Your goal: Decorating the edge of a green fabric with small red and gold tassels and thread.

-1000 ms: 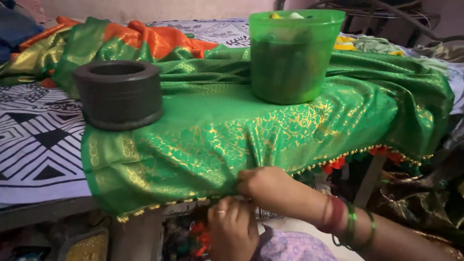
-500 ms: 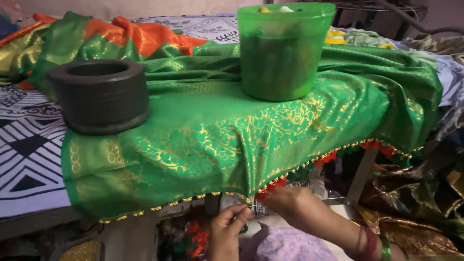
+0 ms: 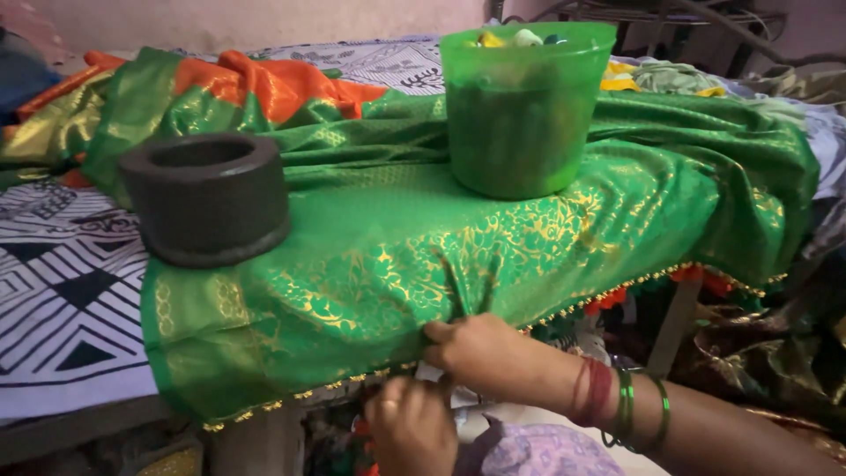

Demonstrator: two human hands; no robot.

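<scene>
A shiny green cloth with gold flower patterns hangs over the edge of a bed. My right hand pinches the cloth's lower border, which is trimmed with small gold beads, and puckers the fabric there. Just below it, my left hand works at the same hem with curled fingers; what it holds is hidden. A ring shows on the left hand, and red and green bangles sit on my right wrist.
A heavy dark round weight and a green plastic bucket filled with items stand on the cloth. An orange cloth lies bunched behind. A black-and-white patterned sheet covers the bed on the left. Cluttered fabrics lie at the right.
My right hand has risen from below the hem and taken hold of the border again, bunching the fabric. The view has shifted slightly left and closer.
</scene>
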